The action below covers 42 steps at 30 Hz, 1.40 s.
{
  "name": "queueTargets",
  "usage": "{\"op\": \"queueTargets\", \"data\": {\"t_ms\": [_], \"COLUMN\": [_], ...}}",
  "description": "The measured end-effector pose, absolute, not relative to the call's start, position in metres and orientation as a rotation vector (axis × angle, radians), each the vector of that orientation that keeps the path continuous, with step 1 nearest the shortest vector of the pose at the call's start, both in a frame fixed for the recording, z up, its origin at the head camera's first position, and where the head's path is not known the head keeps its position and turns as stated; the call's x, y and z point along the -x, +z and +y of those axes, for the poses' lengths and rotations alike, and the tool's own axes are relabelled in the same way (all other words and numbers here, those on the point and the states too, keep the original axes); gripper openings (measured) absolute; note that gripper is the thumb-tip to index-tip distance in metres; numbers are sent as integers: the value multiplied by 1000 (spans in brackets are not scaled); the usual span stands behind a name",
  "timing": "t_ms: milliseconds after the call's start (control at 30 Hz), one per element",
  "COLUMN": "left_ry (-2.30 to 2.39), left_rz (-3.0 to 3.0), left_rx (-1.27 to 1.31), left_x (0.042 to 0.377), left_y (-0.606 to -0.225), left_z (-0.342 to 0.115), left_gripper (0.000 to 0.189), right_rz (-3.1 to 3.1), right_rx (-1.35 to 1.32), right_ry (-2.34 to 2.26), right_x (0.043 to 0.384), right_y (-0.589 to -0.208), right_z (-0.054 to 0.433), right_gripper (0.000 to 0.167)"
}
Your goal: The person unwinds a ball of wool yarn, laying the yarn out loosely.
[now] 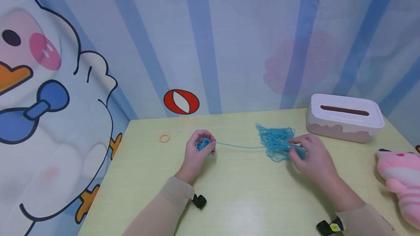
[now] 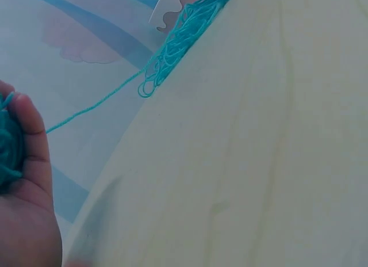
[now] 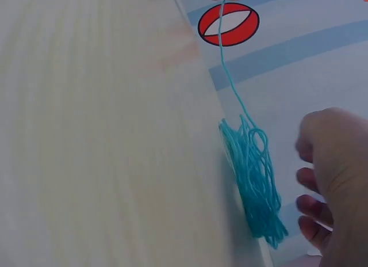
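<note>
My left hand [image 1: 194, 157] holds a small ball of blue yarn [image 1: 202, 144], with fingers and thumb curled round it. A single strand [image 1: 241, 146] runs from the ball to a loose skein of the same blue yarn [image 1: 277, 142] on the table. Over the skein's right end is my right hand [image 1: 313, 157], its fingers loosely bent. In the right wrist view a gap separates the right hand [image 3: 339, 163] from the skein [image 3: 256, 186]. Part of the ball [image 2: 8, 146] is cut off at the left wrist view's edge.
An orange ring [image 1: 164, 138] lies on the pale table [image 1: 229, 199], left of the left hand. At the back right stands a white and pink tissue box [image 1: 344, 115]. A pink plush toy [image 1: 401, 181] lies at the right edge. Behind the table hangs a striped blue backdrop [image 1: 242, 46].
</note>
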<state>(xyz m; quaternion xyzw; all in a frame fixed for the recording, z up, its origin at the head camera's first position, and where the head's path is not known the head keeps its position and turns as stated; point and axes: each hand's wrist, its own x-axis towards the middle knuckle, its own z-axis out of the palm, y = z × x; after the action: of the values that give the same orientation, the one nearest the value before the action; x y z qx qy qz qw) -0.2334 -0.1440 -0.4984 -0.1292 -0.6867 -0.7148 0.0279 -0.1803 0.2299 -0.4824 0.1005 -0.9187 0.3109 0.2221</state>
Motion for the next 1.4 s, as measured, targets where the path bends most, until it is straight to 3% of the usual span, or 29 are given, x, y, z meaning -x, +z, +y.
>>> {"op": "queueTargets", "data": {"t_ms": [200,833,1000,1233,1400], "left_ry": [-2202,-2209,-2219,-2240,-2262], "left_rz": [-2150,-2147,-2165,-2176,-2165], "left_rx": [386,395,420,513,548], "left_x": [233,232,233,233,231], "left_y": [-497,-496,-497,-496,-493], "left_z": [-143,-140,-143,-144,-143], "left_gripper": [37,36,38,43,45], "right_rz": [-2745,-2483,-2358,-2689,-2720], "right_rx": [-399,-418,-590,-702,-684], "right_ry": [721,722,863,1082,1063], "right_x": [182,222,223,219,224], "right_y": [-494,-499,-497,-493,-495], "right_z": [218,195,154,80,55], "right_gripper": [30,22,35,57,49]}}
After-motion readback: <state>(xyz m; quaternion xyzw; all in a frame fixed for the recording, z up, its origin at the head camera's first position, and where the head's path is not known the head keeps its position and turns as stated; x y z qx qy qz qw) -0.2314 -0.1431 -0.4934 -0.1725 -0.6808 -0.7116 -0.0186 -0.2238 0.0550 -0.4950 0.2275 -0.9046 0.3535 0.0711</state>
